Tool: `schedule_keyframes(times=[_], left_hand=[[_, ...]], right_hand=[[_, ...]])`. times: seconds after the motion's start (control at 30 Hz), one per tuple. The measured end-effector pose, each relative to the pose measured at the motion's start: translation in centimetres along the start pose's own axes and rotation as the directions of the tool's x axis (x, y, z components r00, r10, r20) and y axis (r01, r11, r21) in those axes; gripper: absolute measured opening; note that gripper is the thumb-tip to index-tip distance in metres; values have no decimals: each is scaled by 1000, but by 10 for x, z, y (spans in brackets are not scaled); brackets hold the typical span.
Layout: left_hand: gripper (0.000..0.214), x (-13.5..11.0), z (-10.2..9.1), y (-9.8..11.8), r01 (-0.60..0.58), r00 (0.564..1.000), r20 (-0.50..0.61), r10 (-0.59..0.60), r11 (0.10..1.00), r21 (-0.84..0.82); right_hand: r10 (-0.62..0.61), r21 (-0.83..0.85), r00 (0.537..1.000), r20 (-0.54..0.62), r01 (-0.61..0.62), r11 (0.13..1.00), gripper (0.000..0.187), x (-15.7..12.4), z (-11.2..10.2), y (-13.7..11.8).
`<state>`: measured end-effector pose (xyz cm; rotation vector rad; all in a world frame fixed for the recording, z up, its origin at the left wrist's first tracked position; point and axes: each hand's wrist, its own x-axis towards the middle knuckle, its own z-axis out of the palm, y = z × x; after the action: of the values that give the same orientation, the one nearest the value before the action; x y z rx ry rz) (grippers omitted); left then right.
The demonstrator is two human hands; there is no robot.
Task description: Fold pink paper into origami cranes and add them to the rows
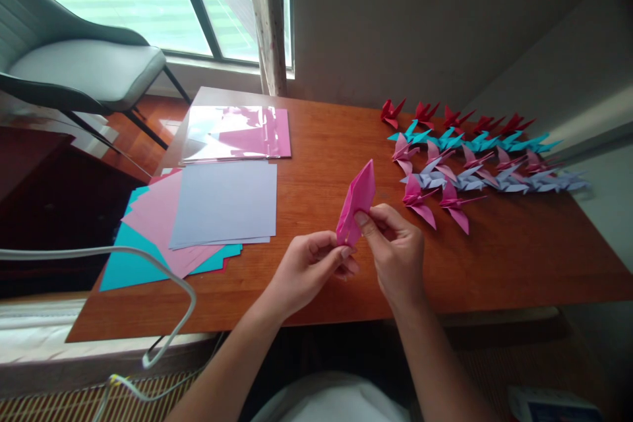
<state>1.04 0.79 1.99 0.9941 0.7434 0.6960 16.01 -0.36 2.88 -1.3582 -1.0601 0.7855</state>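
A folded piece of bright pink origami paper [362, 190], long and diamond-shaped, is held up over the front part of the table. My left hand [309, 267] pinches its lower tip between thumb and fingers. My right hand [395, 247] grips its lower right side, thumb pressed on the near face. Part of the lower end is hidden behind the fingers. Just right of my right hand stand two finished cranes in the same bright pink, one crane [419, 202] closer and another crane [455, 206] beside it.
Rows of red cranes [452, 119], turquoise cranes [449, 139], light pink cranes [405, 153] and pale lilac cranes [469, 179] line the table's [321, 138] right side. Fanned paper sheets [227, 201] and a clear paper packet [237, 134] lie left. A white cable [148, 254] crosses the left foreground.
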Motion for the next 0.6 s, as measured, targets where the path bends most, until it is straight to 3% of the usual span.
schedule_keyframes(times=[0.17, 0.33, 0.6], left_hand=[[28, 1, 2, 2, -80, 996, -28, 80, 997, 13], [21, 2, 0, 3, -177, 945, -252, 209, 973, 145], [25, 1, -1, 3, -148, 945, -266, 190, 974, 171]], right_hand=[[93, -1, 987, 127, -94, 996, 11, -3, -4, -3], [95, -107, 962, 256, -70, 992, 10, -9, -6, -5], [83, -74, 969, 233, -67, 995, 10, -12, -5, 1]])
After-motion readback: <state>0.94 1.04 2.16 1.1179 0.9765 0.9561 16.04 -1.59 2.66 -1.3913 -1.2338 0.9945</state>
